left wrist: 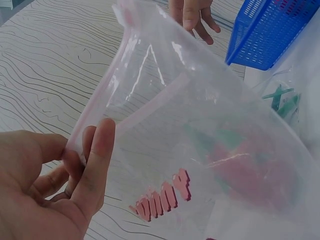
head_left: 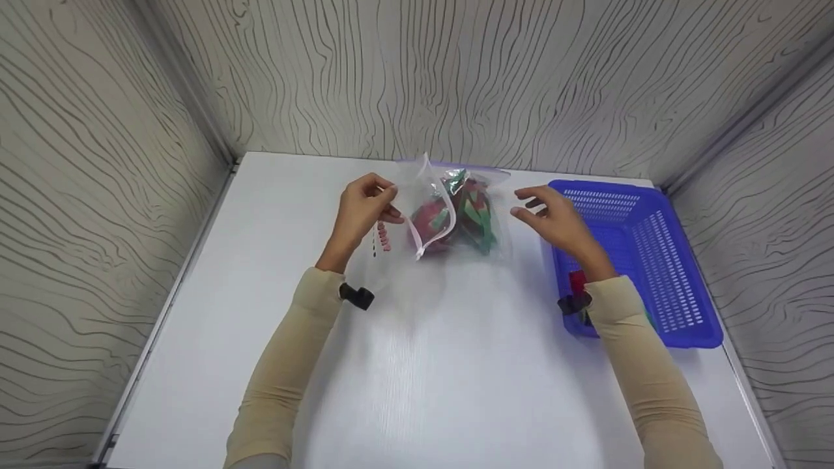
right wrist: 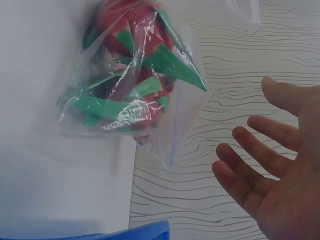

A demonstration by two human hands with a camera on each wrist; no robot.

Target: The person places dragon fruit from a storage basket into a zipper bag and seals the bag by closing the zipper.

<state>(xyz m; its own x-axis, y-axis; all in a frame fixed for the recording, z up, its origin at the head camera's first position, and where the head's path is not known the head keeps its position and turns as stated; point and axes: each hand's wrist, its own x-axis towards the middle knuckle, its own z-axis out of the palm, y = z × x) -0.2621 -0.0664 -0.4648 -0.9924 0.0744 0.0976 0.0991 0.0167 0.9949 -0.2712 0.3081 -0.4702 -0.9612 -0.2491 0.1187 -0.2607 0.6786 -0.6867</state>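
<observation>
Head view: my left hand [head_left: 363, 207] pinches bag [head_left: 427, 225]; my right hand [head_left: 557, 223] spread, empty. One-sided grip could let it slump.

A white table [head_left: 417, 391] bears a blue basket [head_left: 668, 273] and bagged red-and-green fruit [head_left: 477, 215].

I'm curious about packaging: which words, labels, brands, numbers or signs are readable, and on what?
No text reads clearly.
Pink lettering on the clear zip bag in the left hand: too distorted to read.
Dark marks beside it: too small.
Pinkish print on the purple-trimmed bag: too small.
</observation>
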